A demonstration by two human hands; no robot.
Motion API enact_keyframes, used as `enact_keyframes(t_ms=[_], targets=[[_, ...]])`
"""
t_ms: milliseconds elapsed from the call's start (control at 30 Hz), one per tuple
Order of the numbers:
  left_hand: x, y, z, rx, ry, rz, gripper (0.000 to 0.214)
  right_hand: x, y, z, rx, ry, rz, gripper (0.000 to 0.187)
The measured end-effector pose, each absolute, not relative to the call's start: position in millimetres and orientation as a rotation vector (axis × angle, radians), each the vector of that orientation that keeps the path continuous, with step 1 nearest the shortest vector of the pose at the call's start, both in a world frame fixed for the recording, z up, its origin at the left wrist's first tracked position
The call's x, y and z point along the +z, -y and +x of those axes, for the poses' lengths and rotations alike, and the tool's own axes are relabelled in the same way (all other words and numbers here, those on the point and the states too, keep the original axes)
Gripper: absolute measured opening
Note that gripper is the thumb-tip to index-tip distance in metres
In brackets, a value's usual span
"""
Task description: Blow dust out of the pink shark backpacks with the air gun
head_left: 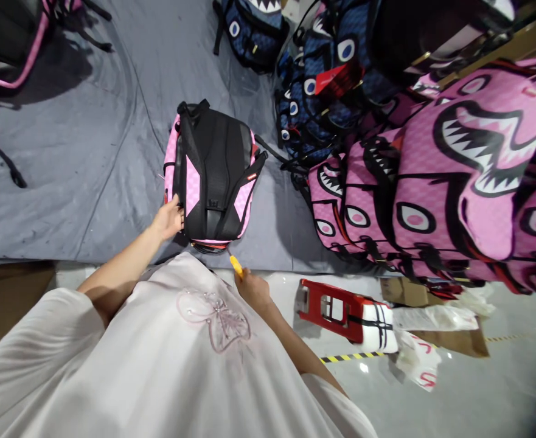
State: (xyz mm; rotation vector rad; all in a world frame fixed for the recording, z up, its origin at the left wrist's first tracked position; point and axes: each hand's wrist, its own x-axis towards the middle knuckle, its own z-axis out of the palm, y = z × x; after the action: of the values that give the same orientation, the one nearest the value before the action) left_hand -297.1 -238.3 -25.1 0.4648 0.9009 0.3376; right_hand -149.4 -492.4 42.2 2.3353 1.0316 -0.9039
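A pink and black backpack (213, 173) lies back-side up on a grey cloth-covered table (89, 158), its straps facing me. My left hand (170, 219) grips the backpack's lower left edge, fingers closed on it. My right hand (252, 287) is just below the backpack's bottom edge, closed round a small yellow-handled tool (236, 265) whose tip points up toward the bag.
A pile of pink shark-mouth backpacks (454, 176) fills the right side, with blue ones (322, 67) behind. Another pink-trimmed black bag (12, 42) sits at the far left. On the floor lie a red and white object (345, 310) and cardboard scraps (432, 334).
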Motion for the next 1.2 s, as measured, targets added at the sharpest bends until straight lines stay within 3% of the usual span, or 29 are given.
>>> enact_keyframes(t_ms=[67,167,267,400,600,833,1067,1200], targets=[[-17.0,243.2,-304.5,0.290,-1.154,0.757,0.040,40.7,494.4,-148.3,-0.908,-0.931,2.377,0.042],[-5.7,263.4,-310.4,0.531,-1.385,1.528,0.044,39.1,492.9,-152.9,-1.061,-0.943,2.404,0.043],[-6.9,289.1,-297.5,0.535,-0.958,2.322,0.071,34.7,491.2,-160.7,-1.269,-1.054,2.401,0.047],[-34.6,302.9,-259.3,0.020,-0.529,2.750,0.099,28.0,493.9,-166.0,-1.254,-0.918,2.415,0.049],[-58.1,301.1,-225.5,-0.186,-0.526,2.816,0.063,21.4,506.1,-166.0,-1.258,-0.835,2.550,0.050],[-41.2,327.3,-192.6,-0.258,-0.705,2.846,0.071,7.8,528.7,-158.4,-1.314,-0.822,2.720,0.049],[25.8,298.0,-137.8,0.075,-0.793,2.626,0.043,6.1,530.2,-150.7,-1.023,-0.999,2.984,0.047],[71.8,285.7,-115.6,0.818,-0.928,1.969,0.022,1.5,527.0,-133.9,-0.603,-1.330,3.289,0.050]])
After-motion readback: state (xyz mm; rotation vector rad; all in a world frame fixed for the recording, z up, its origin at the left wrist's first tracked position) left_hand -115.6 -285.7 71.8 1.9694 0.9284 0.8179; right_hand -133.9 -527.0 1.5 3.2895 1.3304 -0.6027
